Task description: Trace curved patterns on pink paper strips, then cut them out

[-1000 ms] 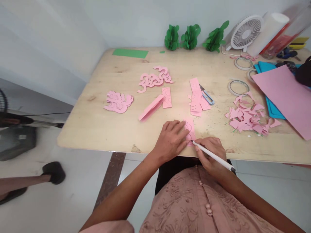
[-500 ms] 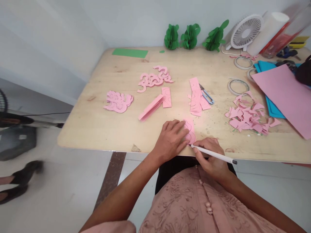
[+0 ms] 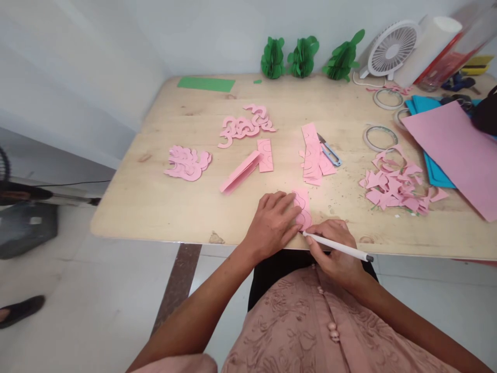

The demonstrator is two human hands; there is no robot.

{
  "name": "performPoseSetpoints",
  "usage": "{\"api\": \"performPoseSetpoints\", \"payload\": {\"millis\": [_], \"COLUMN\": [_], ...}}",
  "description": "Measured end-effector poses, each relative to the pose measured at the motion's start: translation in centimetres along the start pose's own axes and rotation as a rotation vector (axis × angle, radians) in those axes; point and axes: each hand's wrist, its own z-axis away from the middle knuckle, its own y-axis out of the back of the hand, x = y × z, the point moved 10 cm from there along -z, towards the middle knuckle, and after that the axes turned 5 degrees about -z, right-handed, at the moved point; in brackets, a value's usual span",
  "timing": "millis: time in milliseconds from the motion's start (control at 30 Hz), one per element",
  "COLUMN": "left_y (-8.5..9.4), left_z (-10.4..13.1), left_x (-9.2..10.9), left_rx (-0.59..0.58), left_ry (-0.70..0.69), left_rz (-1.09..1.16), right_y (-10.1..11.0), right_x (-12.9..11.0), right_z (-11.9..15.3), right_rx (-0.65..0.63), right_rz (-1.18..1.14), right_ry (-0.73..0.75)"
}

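My left hand (image 3: 273, 223) lies flat with its fingers spread, pressing the left side of a small pink paper piece (image 3: 304, 207) onto the table near its front edge. Curved outlines are drawn on that piece. In my right hand (image 3: 337, 247) is a white pen (image 3: 341, 247), held in a writing grip with its tip at the paper's lower edge. Beyond them lie a folded pink strip (image 3: 240, 173), a marked pink strip (image 3: 266, 155), and more marked strips (image 3: 311, 155) beside small blue-handled scissors (image 3: 330, 154).
Pink cut-outs (image 3: 188, 163) and wavy pieces (image 3: 244, 127) lie left. Pink scraps (image 3: 402, 181), tape rolls (image 3: 381, 139) and a large pink sheet (image 3: 454, 155) are right. Green paper figures (image 3: 273, 58) and a fan (image 3: 393, 50) stand at the back. Another person's shoe (image 3: 25, 311) shows on the floor.
The pen tip has shifted slightly left along the paper's lower edge. My left hand stays in place. At the far left, the other person's feet have moved, leaving one shoe in view.
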Motion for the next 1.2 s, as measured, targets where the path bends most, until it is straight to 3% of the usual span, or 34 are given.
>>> {"api": "performPoseSetpoints", "payload": {"millis": [1200], "left_y": [0.16], "left_z": [-0.04], "left_x": [0.06], "left_rx": [0.001], "left_ry": [-0.003], "left_rz": [0.005], "right_y": [0.34], "right_x": [0.37], "right_z": [0.23], "right_rx": [0.024], "right_rz": [0.020], "right_ry": [-0.020]}}
